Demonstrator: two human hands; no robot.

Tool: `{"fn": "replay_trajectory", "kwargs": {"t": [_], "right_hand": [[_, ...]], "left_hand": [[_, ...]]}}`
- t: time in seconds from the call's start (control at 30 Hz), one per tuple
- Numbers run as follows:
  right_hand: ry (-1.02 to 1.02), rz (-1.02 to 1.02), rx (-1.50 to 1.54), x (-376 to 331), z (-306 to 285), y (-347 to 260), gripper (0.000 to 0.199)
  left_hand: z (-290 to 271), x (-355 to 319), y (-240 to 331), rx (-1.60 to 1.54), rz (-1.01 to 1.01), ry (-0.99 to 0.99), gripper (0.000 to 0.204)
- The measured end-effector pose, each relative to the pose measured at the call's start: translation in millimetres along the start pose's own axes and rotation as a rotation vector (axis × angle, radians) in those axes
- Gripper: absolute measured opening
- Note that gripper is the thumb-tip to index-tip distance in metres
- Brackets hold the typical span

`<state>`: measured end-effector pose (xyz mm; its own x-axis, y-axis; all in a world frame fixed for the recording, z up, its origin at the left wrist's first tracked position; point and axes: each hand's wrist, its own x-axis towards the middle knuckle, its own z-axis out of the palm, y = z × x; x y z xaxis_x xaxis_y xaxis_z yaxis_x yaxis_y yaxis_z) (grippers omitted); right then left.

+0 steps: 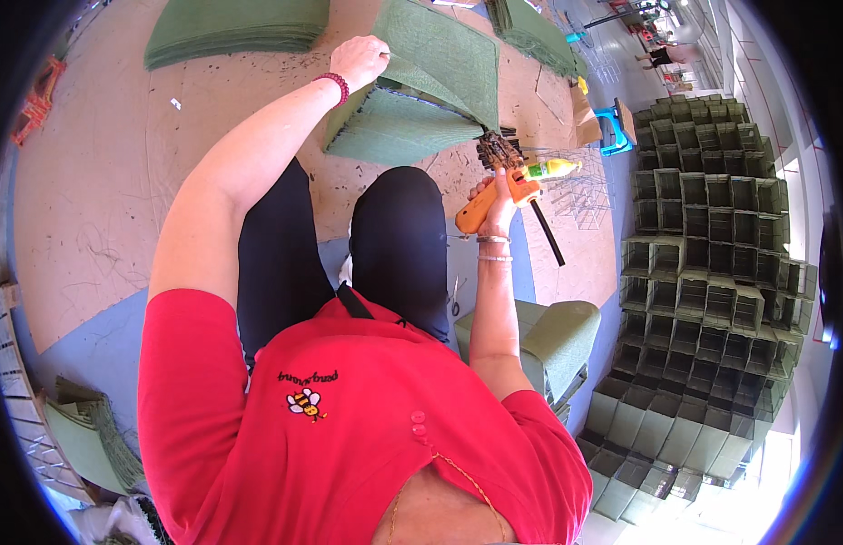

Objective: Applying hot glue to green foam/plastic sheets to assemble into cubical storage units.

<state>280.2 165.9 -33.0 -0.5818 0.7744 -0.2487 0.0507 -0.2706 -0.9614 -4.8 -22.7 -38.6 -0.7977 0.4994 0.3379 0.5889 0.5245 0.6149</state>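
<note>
In front of my knees stands a green fabric-covered box (399, 127), its dark opening partly showing under a raised green panel (444, 59). My left hand (359, 60) is closed on the near left edge of that panel, fingers pinched together. An orange glue gun (476, 213) is gripped in my right hand (499, 198). Its brown-crusted front end lies close to the box's right corner; whether it touches cannot be made out. A black rod (547, 233) and a yellow-green bottle-shaped piece (552, 169) stick out beside the gun.
Stacks of green sheets (240, 34) lie on the cardboard floor covering (103, 200). Wire frames (580, 195) and a blue stool (614, 132) stand to the right. Many green boxes (703, 272) are piled beyond. Another green box (557, 341) is by my right elbow, with scissors (455, 298) nearby.
</note>
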Motion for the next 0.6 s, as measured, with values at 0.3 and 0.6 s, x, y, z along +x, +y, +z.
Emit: {"fn": "replay_trajectory", "kwargs": {"t": [0.3, 0.6], "right_hand": [[-0.008, -0.008, 0.034, -0.9, 2.7, 5.0, 0.034], [-0.016, -0.037, 0.021, -7.1, 12.0, 4.6, 0.032]], "left_hand": [[-0.6, 1.6, -2.0, 0.021, -0.017, -0.026, 0.022], [-1.4, 1.9, -1.6, 0.035, -0.042, -0.06, 0.022]]}}
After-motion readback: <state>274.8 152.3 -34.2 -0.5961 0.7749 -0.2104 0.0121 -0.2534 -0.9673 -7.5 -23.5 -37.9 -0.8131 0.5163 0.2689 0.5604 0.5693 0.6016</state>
